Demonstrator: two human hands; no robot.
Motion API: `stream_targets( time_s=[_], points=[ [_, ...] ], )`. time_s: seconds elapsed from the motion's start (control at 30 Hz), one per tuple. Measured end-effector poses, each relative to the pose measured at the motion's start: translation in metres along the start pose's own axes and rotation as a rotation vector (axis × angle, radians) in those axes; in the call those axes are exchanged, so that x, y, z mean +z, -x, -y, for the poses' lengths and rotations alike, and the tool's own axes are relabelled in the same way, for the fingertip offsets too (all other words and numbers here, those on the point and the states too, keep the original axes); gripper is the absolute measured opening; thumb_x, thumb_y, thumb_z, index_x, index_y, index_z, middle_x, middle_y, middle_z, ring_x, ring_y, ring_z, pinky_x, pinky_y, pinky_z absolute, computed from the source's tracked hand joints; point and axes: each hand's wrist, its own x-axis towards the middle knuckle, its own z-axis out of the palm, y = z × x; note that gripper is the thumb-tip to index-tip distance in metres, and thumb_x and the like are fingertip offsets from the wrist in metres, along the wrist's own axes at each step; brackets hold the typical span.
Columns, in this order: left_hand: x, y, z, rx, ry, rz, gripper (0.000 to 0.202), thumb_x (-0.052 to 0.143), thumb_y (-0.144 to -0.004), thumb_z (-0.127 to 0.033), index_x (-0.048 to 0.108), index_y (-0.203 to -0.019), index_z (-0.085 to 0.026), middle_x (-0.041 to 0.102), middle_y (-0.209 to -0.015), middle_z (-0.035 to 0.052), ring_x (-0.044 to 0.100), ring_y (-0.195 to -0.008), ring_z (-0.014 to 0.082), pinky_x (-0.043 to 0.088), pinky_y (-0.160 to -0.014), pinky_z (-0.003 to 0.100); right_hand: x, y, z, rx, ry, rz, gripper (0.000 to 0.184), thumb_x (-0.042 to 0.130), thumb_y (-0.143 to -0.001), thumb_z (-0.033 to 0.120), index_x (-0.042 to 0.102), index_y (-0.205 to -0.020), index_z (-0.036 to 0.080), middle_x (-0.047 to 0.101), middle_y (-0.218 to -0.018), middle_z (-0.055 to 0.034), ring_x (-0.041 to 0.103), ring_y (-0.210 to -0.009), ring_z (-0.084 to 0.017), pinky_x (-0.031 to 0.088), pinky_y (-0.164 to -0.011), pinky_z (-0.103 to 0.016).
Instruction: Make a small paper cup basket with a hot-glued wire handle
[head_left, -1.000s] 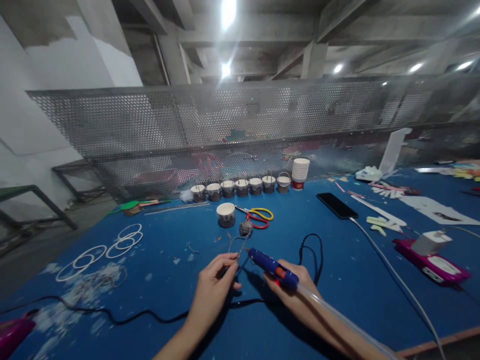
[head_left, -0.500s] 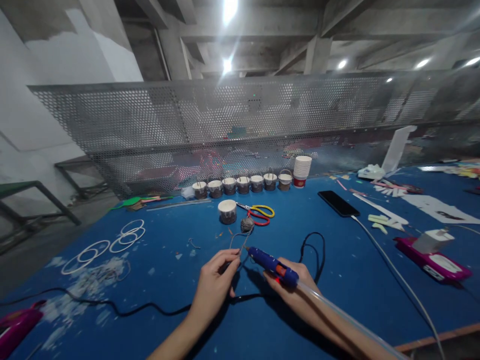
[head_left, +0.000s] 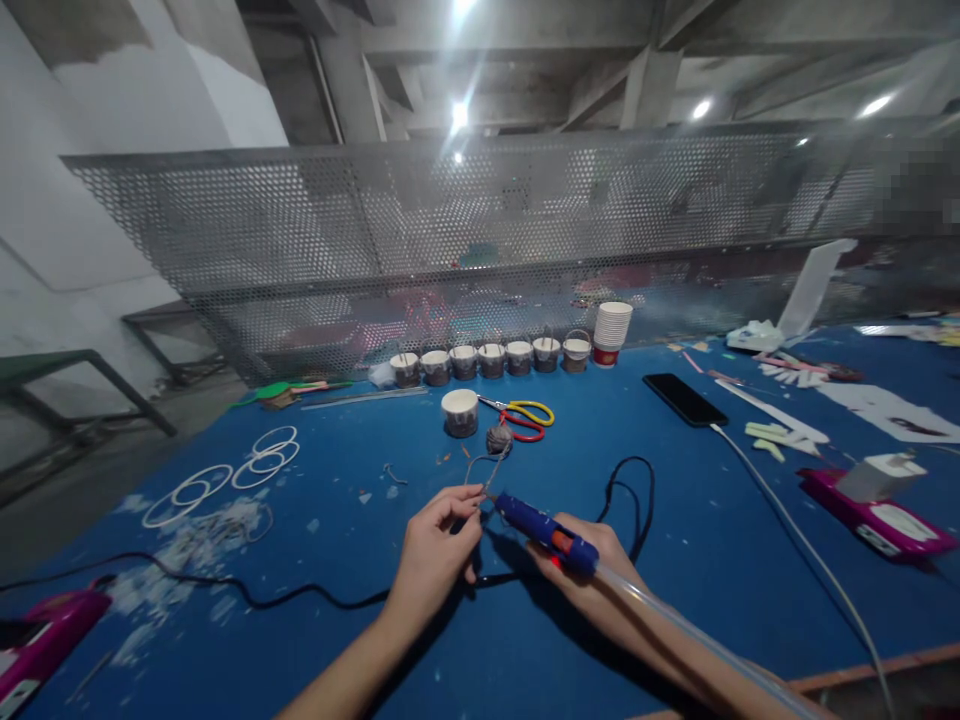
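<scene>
My right hand (head_left: 581, 560) is wrapped around a blue hot glue gun (head_left: 544, 530) with a long clear glue stick (head_left: 675, 625) coming out of its back. The gun's tip points left, right beside the fingertips of my left hand (head_left: 439, 540). Thumb and forefinger of that hand pinch a grey cord (head_left: 493, 477), which leads back to a small ball of grey cord (head_left: 499, 438). Just behind the ball stand a white paper cup with a grey-wrapped lower part (head_left: 460, 414) and scissors with red and yellow handles (head_left: 529, 418).
Several grey-wrapped cups (head_left: 491, 361) line the back near a stack of paper cups (head_left: 613, 330). White rings (head_left: 266, 457) lie left, a phone (head_left: 684, 400) right. A black cable (head_left: 300, 608) crosses the table; magenta power strips (head_left: 874, 510) sit at both sides. A perforated metal screen (head_left: 450, 220) stands behind.
The view has shifted slightly. My left fingertips and the glue gun's tip are now closer together at the cord. Both hands keep their hold.
</scene>
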Motion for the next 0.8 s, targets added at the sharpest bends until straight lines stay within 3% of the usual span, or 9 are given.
stream_targets(
  time_s=[0.1,0.3,0.47,0.57,0.8],
  points=[
    [-0.0002,-0.0003,-0.0004,0.013,0.007,0.002,0.022,0.065,-0.064,-0.033,0.058,-0.058,-0.013,0.063,-0.106,0.0142,0.062,-0.049,0.0121,0.047,-0.029,0.021,-0.0018,-0.0001,0.0026,0.020,-0.022,-0.027,0.022,0.052,-0.081,0.029,0.047,-0.062,0.019,0.048,-0.055,0.0022,0.040,-0.047,-0.009,0.032,-0.046,-0.022],
    [-0.0015,-0.0020,0.0025,0.035,0.029,0.027,0.021,0.065,-0.065,-0.033,0.061,-0.060,-0.013,0.062,-0.107,0.0149,0.068,-0.071,0.0228,0.051,-0.033,0.024,0.0000,0.0022,0.0021,-0.008,0.005,0.057,0.021,0.053,-0.080,0.027,0.047,-0.061,0.019,0.049,-0.055,0.0028,0.041,-0.047,-0.009,0.032,-0.047,-0.021],
    [-0.0019,-0.0018,0.0023,0.043,0.054,0.008,0.019,0.064,-0.066,-0.031,0.059,-0.059,-0.014,0.061,-0.106,0.0144,0.067,-0.085,0.0285,0.052,-0.034,0.023,-0.0016,0.0008,0.0014,-0.005,-0.004,-0.008,0.023,0.051,-0.081,0.029,0.043,-0.061,0.020,0.048,-0.054,0.0023,0.041,-0.046,-0.010,0.031,-0.045,-0.022],
    [-0.0012,-0.0015,0.0020,0.049,0.077,0.011,0.018,0.065,-0.066,-0.030,0.059,-0.059,-0.014,0.062,-0.105,0.0147,0.063,-0.098,0.0337,0.053,-0.034,0.023,-0.0004,0.0017,0.0004,-0.004,0.005,0.042,0.024,0.051,-0.081,0.031,0.044,-0.062,0.020,0.049,-0.055,0.0025,0.043,-0.047,-0.010,0.032,-0.047,-0.022],
    [-0.0005,-0.0014,0.0022,0.027,0.072,0.014,0.019,0.066,-0.064,-0.028,0.056,-0.057,-0.014,0.060,-0.106,0.0156,0.062,-0.100,0.0344,0.053,-0.036,0.022,0.0016,0.0021,0.0009,0.005,-0.003,0.011,0.023,0.052,-0.080,0.028,0.044,-0.061,0.020,0.048,-0.054,0.0026,0.043,-0.046,-0.010,0.031,-0.045,-0.022]
  ],
)
